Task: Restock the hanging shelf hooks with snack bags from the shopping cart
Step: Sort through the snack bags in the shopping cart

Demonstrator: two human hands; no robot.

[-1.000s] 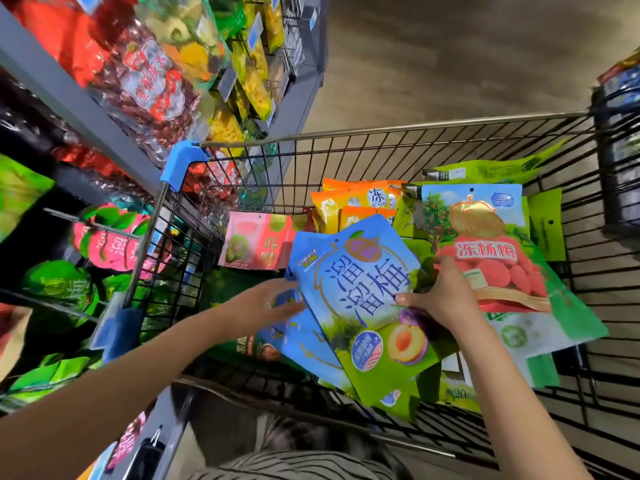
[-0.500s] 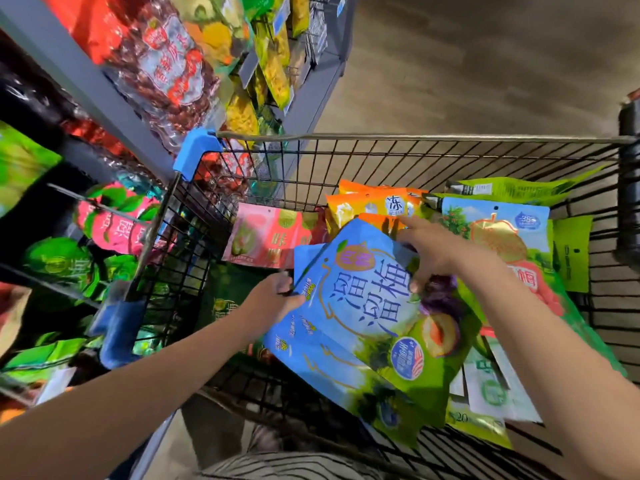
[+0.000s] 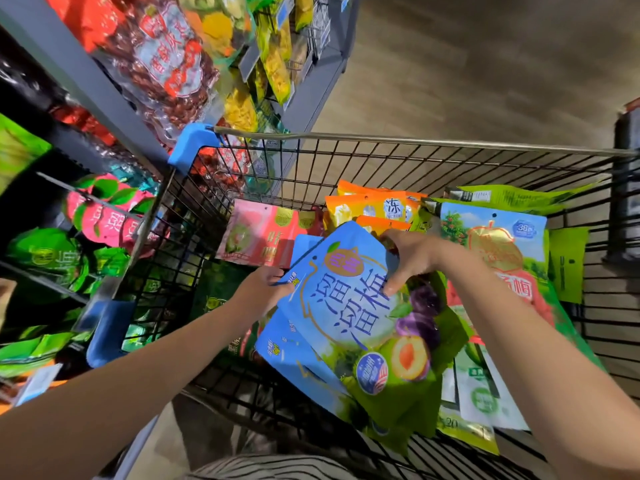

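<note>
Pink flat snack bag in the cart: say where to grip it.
Probably pinch the pink flat snack bag by its top edge near the hang hole, from above: it leans on the black wire cart wall, lower corner behind blue plum bags.

Readable print on the snack bags
Blue bag (image 3: 349, 306) pinched by right hand (image 3: 412, 258): "溜溜梅". Orange bag (image 3: 377, 206) just beyond that hand: "冻". Apple-picture bag (image 3: 502, 237) to the hand's right: "38" badge, "梅". Green bag (image 3: 464, 429) nearer than the hand: "20".

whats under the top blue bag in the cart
More blue bags lie fanned beneath the top blue bag, their left edges showing, gripped by the left hand. The right hand pinches the top one. What lies below the stack on the cart floor is covered.
</note>
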